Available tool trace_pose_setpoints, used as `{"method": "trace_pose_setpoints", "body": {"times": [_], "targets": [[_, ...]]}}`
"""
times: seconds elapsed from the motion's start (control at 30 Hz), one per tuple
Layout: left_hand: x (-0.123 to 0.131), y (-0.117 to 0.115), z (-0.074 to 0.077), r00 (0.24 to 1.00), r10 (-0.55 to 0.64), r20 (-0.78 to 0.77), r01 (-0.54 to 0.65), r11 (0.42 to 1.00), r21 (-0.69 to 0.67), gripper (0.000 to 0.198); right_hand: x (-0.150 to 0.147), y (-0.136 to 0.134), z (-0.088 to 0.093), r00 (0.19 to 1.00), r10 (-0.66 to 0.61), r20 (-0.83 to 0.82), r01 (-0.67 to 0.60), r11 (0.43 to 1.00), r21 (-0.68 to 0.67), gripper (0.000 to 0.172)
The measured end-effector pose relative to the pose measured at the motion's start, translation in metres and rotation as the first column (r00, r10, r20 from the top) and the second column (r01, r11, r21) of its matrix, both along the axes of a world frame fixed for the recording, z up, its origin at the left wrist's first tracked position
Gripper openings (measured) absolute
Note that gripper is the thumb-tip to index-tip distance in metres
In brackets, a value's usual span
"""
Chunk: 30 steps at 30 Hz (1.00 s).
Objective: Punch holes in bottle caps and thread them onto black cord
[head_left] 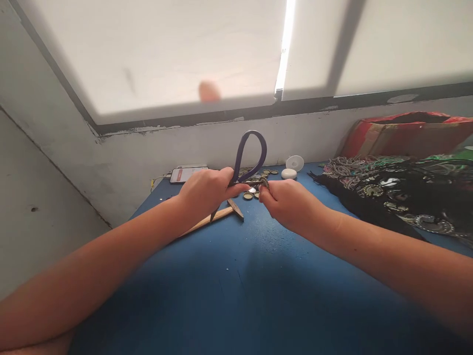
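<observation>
My left hand (209, 190) is closed around what look like scissors (263, 153). One large dark purple handle loop stands up above my fist, and a thin part reaches across to my right hand. My right hand (286, 197) pinches a small bronze-coloured metal setting (264, 184) with a notched edge; my fingers hide most of it. The thin part of the scissors meets this piece. Below and behind the hands, several similar round metal settings (247, 195) lie on the blue table (236, 286). Beneath my left hand rests a hammer (221, 213) with a wooden handle.
At the back left lies a phone (185, 174) with its screen lit. A white round container (288, 173) and a white disc (294, 163) sit by the wall. On the right are black tasselled pieces (391, 192) with metal rounds, before a red box (406, 135).
</observation>
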State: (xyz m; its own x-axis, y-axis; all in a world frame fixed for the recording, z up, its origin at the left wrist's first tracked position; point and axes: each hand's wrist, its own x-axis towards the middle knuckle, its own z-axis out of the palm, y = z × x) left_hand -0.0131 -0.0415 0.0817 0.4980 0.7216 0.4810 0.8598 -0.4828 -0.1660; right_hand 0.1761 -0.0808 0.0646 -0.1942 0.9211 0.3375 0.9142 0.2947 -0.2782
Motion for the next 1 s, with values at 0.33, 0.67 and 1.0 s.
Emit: {"method": "trace_pose_setpoints", "body": {"times": [0.33,0.67,1.0], "targets": [[0.003,-0.01,0.007,0.928,-0.068,0.368,0.203,0.917,-0.343,0.051,0.004,0.005,-0.018,0.998,0.042,0.038,-0.051,0.959,0.278,0.038],[0.006,-0.019,0.002,0.807,-0.003,0.591,0.427,0.695,-0.579,0.053,0.014,0.01,-0.022,0.983,0.108,0.147,-0.161,0.892,0.422,0.038],[0.016,-0.036,-0.005,0.675,0.281,0.683,0.599,0.333,-0.729,0.057,0.031,0.017,-0.015,0.957,0.14,0.254,-0.247,0.851,0.463,0.045]]}}
